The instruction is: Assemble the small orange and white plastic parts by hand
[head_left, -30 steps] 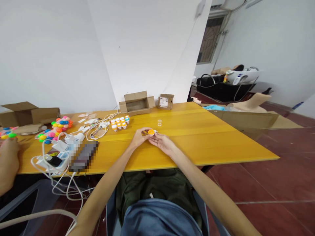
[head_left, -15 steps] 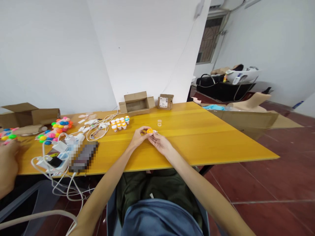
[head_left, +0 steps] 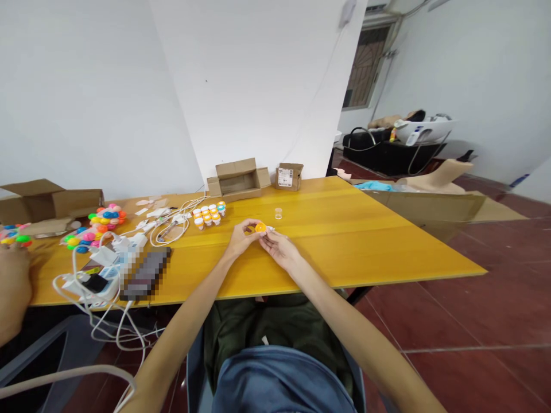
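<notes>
Over the yellow wooden table (head_left: pixel 344 246), my left hand (head_left: pixel 241 237) pinches a small round orange piece (head_left: pixel 260 228) between thumb and fingers. Close against it, my right hand (head_left: pixel 278 246) has its fingers closed around a small whitish part (head_left: pixel 270 229), too small to make out. Just beyond the hands stands a small clear cup (head_left: pixel 278 213). To the left, several small containers with white and orange tops (head_left: pixel 207 215) stand in a cluster; one top is teal.
Cardboard boxes (head_left: pixel 241 184) stand along the wall. Cables, a power strip (head_left: pixel 105 281), a blurred dark device (head_left: pixel 148 272) and colourful balls (head_left: pixel 90 232) lie at left. Another person's hand (head_left: pixel 15 275) is at the far left edge.
The view has shifted very slightly. My hands keep the same hold on the orange piece and whitish part. The other person's hand at far left has moved a little.
</notes>
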Demonstrator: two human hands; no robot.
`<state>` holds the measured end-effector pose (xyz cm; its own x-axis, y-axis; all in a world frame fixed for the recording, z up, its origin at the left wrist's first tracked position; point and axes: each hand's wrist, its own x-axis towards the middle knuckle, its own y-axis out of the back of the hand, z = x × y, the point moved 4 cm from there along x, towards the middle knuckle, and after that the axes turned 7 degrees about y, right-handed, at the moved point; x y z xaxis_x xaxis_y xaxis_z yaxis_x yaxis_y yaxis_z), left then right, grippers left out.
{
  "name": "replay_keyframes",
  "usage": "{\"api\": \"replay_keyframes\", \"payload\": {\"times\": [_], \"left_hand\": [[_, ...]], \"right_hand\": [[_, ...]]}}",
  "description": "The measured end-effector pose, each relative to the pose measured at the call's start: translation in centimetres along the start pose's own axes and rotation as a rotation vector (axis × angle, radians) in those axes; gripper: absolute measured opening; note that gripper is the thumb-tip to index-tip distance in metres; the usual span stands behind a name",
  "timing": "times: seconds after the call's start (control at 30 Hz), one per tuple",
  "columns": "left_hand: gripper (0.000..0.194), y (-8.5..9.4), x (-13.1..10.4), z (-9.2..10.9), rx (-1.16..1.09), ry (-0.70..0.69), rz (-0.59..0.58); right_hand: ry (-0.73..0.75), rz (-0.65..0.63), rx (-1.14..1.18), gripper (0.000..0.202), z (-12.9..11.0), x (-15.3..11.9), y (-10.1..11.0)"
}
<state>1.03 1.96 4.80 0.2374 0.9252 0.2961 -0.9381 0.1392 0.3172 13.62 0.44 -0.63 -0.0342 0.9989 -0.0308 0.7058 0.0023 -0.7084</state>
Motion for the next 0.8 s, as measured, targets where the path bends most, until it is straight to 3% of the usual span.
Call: {"api": "replay_keyframes", "payload": {"times": [0.4, 0.8], "left_hand": [[0.029, 0.13, -0.26, 0.24, -0.026, 0.019, -0.045], [0.027, 0.12, -0.24, 0.3, 0.004, 0.01, -0.011]], "right_hand": [[-0.013, -0.032, -0.044, 0.011, -0.4, -0.27, 0.06], [0.026, -0.043, -0.014, 0.015, 0.05, 0.09, 0.07]]}}
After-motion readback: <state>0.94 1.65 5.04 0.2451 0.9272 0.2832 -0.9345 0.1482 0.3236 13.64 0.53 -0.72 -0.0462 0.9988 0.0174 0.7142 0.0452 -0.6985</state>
